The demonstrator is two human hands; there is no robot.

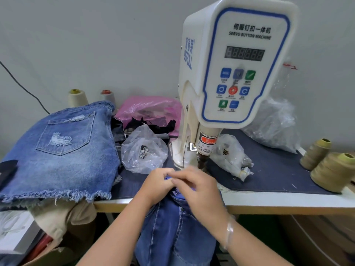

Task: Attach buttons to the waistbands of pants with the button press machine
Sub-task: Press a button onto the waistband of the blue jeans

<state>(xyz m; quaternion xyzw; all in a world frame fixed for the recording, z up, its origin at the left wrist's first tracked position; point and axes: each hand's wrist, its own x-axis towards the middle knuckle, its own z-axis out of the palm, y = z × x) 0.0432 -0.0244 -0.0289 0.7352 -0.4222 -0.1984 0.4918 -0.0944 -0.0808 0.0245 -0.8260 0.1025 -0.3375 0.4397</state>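
Two hands meet at the table edge: your left hand (pixel 156 182) and right hand (pixel 197 186) both curl over the waistband (pixel 177 192) of a pair of blue denim pants (pixel 169 227), pinching it just below the ram (pixel 202 162) of the white servo button machine (pixel 236 64). The rest of the garment hangs off the table (pixel 288 198) toward your lap. You look to be in the positioning step, settling the cloth under the press; whether a button is already seated cannot be told, since your fingers hide the spot. Next, you would need the marked place centred beneath the ram and your fingertips drawn clear. Finished denim shorts (pixel 61 150) lie stacked to your left, beside a clear bag of metal buttons (pixel 144 150).
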